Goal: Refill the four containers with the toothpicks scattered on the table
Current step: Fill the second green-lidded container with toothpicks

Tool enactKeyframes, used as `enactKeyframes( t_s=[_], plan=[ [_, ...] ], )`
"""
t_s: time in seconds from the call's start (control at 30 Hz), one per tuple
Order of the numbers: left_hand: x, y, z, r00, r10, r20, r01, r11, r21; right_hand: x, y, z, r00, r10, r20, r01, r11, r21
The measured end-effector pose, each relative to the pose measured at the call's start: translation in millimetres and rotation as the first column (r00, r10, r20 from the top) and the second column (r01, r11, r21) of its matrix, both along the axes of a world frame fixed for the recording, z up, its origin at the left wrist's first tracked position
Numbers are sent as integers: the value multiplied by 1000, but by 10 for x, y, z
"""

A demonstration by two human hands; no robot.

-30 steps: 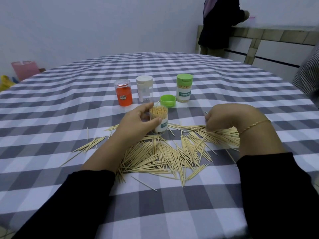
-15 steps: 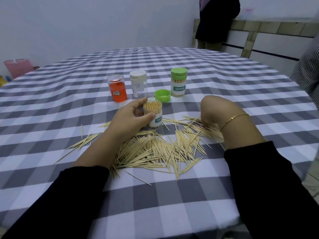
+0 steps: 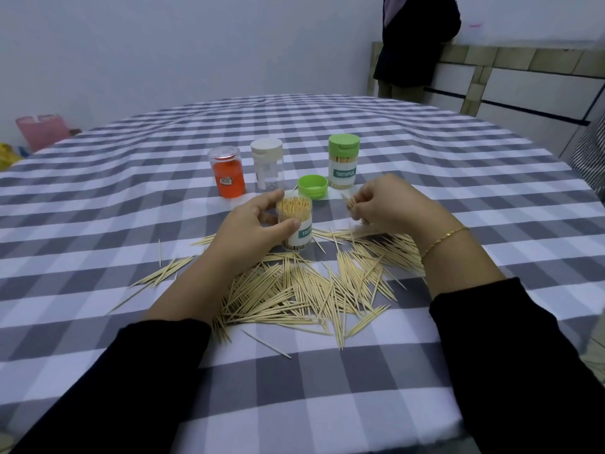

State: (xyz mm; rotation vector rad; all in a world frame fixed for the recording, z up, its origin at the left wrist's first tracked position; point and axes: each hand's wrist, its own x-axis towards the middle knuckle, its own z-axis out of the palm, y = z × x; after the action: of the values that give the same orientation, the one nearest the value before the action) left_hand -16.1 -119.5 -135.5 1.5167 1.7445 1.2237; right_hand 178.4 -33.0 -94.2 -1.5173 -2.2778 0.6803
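Beside the open container (image 3: pixel 294 221), scattered toothpicks (image 3: pixel 304 290).

A plain domestic room, it seems — a round table (image 3: pixel 425 152) under a grey-and-white checked cloth, bare pale walls, a tiled ledge (image 3: pixel 523 60) along the right where another person (image 3: pixel 415 44) stands, and a pink bag (image 3: pixel 42 131) by the wall.
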Motion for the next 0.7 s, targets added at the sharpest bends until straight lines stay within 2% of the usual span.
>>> enactKeyframes(
  t_s=[0.1, 0.2, 0.37, 0.57, 0.63, 0.7],
  plan=[
    [5, 0, 1, 1000, -5, -7, 5, 1000, 1, -44, -15, -23, 971, 8, -240, -14, 1000, -24],
    [24, -14, 19, 1000, 0, -24, 0, 1000, 10, -116, -12, -73, 891, 18, -453, -36, 999, -30],
    [26, -22, 22, 998, 1, -64, 0, 1000, 13, -288, -15, -135, 616, -11, -787, -53, 997, -55],
    [27, -18, 38, 997, 8, -76, -8, 1000, 5, -411, -109, -109, 339, 41, -940, 42, 997, 58],
    [32, -24, 45, 997, 4, -77, -4, 1000, 4, -446, -143, -111, 307, 52, -950, 19, 998, 61],
    [36, -29, 47, 998, 0, -70, 1, 1000, 7, -497, -188, -137, 320, 55, -946, -55, 998, 40]
  ],
)
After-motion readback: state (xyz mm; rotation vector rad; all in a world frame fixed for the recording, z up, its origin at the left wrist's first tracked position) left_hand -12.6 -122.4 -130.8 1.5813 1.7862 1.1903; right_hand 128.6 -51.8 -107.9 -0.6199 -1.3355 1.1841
